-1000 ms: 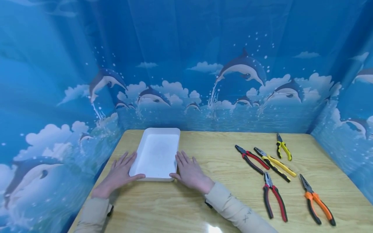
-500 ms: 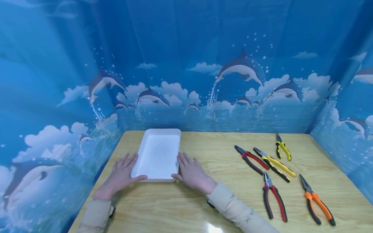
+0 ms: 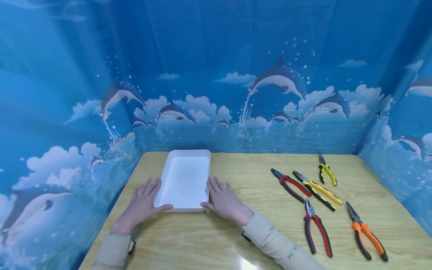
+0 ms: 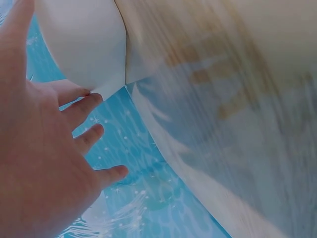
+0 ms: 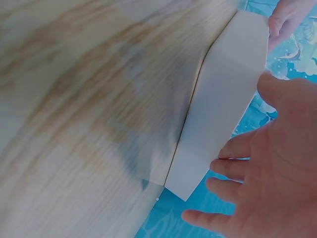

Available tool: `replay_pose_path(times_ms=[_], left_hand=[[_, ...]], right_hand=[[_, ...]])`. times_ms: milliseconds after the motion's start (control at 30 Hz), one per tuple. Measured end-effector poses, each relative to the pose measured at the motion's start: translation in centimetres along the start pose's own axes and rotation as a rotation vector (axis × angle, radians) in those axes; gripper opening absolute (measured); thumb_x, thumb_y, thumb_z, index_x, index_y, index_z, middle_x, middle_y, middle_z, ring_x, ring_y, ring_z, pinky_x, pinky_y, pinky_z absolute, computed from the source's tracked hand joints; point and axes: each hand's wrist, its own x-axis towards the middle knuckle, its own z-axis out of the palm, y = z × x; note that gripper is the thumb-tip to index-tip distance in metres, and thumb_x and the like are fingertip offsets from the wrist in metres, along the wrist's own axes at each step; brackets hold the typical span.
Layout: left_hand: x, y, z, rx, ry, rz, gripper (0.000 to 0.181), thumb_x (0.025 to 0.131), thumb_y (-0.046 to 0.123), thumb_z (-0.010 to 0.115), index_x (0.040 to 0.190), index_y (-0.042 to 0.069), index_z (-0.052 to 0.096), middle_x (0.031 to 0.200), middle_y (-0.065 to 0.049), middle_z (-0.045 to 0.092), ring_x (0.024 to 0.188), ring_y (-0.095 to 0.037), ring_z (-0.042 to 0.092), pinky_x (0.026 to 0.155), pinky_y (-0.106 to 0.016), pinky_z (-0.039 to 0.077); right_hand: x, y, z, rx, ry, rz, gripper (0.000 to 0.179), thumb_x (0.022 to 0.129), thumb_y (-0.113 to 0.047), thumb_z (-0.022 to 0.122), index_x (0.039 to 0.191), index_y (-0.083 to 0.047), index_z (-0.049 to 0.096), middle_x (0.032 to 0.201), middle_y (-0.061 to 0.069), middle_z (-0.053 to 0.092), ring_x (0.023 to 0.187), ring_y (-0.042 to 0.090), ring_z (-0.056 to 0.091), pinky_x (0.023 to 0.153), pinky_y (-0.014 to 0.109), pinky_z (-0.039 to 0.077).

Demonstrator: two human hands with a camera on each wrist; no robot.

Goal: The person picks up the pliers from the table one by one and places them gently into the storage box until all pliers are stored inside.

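Touching the left side of a white tray [image 3: 185,183] with the left hand [image 3: 143,204], fingers extended and apart; touching its right side with the right hand [image 3: 224,200], fingers likewise loose. Toward the far left of the wooden table [image 3: 189,240]. On the right sleeve [image 3: 278,240], dark print, X readable. Farther right, five pliers [image 3: 307,183]. Beyond, a blue dolphin curtain [image 3: 202,56].

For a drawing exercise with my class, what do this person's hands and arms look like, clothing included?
The left hand and right hand are gloveless. The left sleeve and right sleeve are beige and reach the wrists; the right one bears small dark letter-like marks, not clearly readable. A small black object shows beneath each wrist.
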Motion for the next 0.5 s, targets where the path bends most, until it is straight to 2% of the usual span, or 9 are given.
replay_pose_path(times_ms=[500], left_hand=[[0.22, 0.60, 0.49, -0.002, -0.009, 0.005, 0.109, 0.083, 0.067, 0.070, 0.157, -0.003, 0.031, 0.160, -0.025, 0.033, 0.150, -0.048, 0.017, 0.114, -0.077, 0.012]], right_hand=[[-0.90, 0.57, 0.01, -0.030, 0.026, -0.010, 0.080, 0.103, -0.058, 0.043, 0.159, -0.002, 0.029, 0.167, 0.014, 0.022, 0.154, 0.030, 0.020, 0.120, 0.058, 0.029]])
